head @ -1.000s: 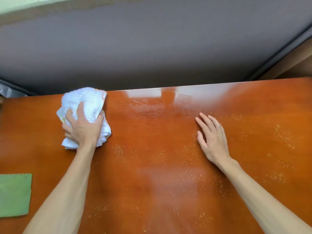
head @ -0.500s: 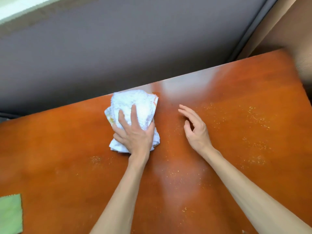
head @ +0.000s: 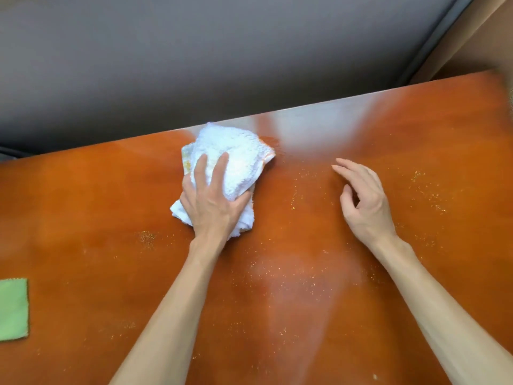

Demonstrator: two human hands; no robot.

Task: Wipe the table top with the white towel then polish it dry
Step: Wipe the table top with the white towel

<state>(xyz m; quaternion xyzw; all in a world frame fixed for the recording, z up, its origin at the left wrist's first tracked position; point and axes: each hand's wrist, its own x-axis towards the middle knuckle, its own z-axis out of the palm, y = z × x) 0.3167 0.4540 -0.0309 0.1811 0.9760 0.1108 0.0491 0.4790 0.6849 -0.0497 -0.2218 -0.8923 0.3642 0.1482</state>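
Towel [head: 236, 159] (white, bunched) slid right under gripping left hand [head: 213, 207]; right hand [head: 363, 201] loosely open.

Fluffy terry-cloth white towel [head: 236, 159] on a glossy, varnished wooden table top [head: 83, 207] (speckled with gritty flecks); matt green cloth [head: 12, 309].

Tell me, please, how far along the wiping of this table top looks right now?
Early on. Done: the stretch left of the white towel looks mostly free of specks. In hand: the left hand presses the bunched towel near the far edge of the table; the right hand hovers empty. Left: specks in front and to the right, then polishing; the green cloth lies untouched.
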